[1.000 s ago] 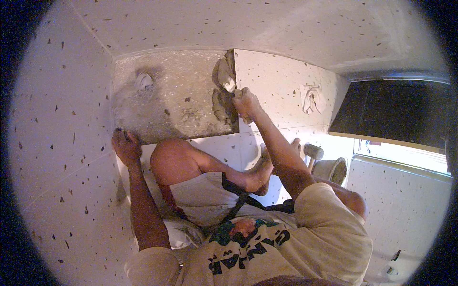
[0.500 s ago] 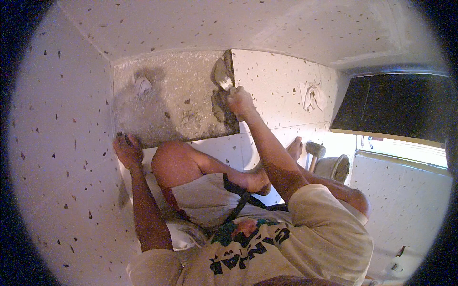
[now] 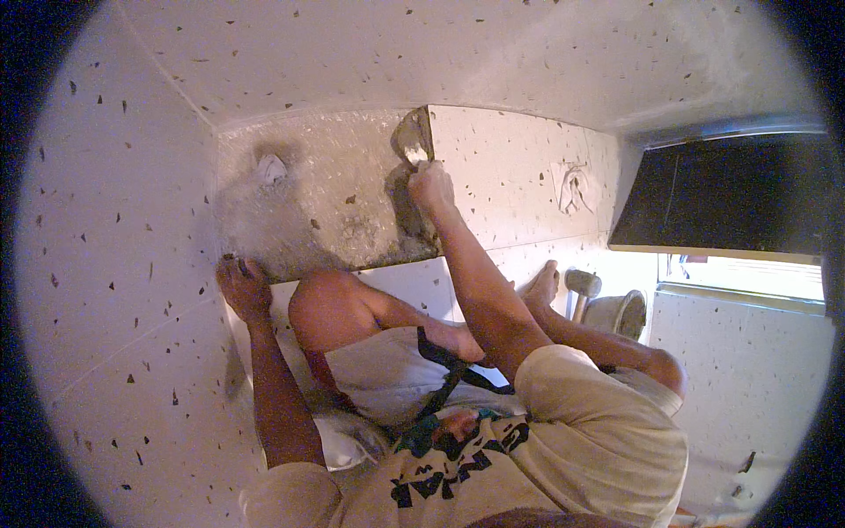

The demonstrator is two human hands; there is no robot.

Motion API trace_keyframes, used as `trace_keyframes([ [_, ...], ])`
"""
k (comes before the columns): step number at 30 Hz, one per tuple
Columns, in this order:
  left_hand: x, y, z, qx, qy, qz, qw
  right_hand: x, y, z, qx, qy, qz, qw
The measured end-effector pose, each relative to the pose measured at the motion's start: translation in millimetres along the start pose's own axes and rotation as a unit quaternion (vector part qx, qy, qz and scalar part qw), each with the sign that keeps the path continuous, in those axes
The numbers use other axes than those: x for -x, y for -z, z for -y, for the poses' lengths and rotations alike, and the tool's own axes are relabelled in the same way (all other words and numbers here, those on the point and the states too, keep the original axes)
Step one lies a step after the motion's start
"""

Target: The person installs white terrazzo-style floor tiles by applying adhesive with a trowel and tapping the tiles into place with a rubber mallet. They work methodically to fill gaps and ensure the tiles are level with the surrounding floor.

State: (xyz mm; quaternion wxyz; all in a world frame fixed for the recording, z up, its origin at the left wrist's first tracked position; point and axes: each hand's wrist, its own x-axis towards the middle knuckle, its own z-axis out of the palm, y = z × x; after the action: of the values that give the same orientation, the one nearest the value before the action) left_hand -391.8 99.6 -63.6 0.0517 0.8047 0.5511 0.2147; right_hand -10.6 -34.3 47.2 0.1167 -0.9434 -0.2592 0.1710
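Note:
My right hand point(image 3: 431, 187) is closed round a small scraper point(image 3: 415, 157) with a pale blade; its handle is hidden in my fist. The blade rests at the edge of a white speckled floor tile point(image 3: 502, 167), over a dark strip of mortar point(image 3: 410, 132). Left of that edge lies a rough, gritty bare patch point(image 3: 352, 158) of floor. My left hand point(image 3: 246, 289) is low by the left wall, at the near left corner of the patch. Its fingers are bent, and a small dark thing I cannot make out shows at their tips.
A crumpled whitish lump point(image 3: 271, 169) sits on the bare patch. A cut-out with pale crumpled material point(image 3: 575, 188) is in the tile at right. By my foot are a mallet point(image 3: 583, 283) and a bucket point(image 3: 620, 314). A dark panel point(image 3: 722, 198) stands at right; speckled walls point(image 3: 114, 264) enclose the space.
My right hand has shifted slightly left along with its forearm, still gripping the scraper by the tile edge. My left hand stays by the wall; the whole view has moved slightly.

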Motion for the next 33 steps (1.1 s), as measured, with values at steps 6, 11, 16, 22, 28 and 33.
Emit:
trace_keyframes([
  [6,5,-3,10,-0.029,-0.023,-0.003,0.999,11,-3,1,-0.007,-0.015,-0.007,1.0],
  [11,4,-3,6,-0.037,-0.019,-0.016,0.999,20,3,12,-0.087,-0.097,-0.018,0.991],
  [16,4,1,9,-0.036,-0.01,-0.016,0.999,19,8,11,-0.069,-0.03,-0.026,0.997],
  [22,1,12,-2,-0.003,0.015,0.003,1.0,32,8,-1,0.004,0.027,-0.017,0.999],
  [28,-4,4,2,-0.024,0.021,0.065,0.997,70,33,-50,0.0,0.114,-0.074,0.991],
  [33,-9,-28,67,-0.033,-0.055,0.046,0.997,113,76,-83,-0.119,0.014,-0.08,0.99],
])
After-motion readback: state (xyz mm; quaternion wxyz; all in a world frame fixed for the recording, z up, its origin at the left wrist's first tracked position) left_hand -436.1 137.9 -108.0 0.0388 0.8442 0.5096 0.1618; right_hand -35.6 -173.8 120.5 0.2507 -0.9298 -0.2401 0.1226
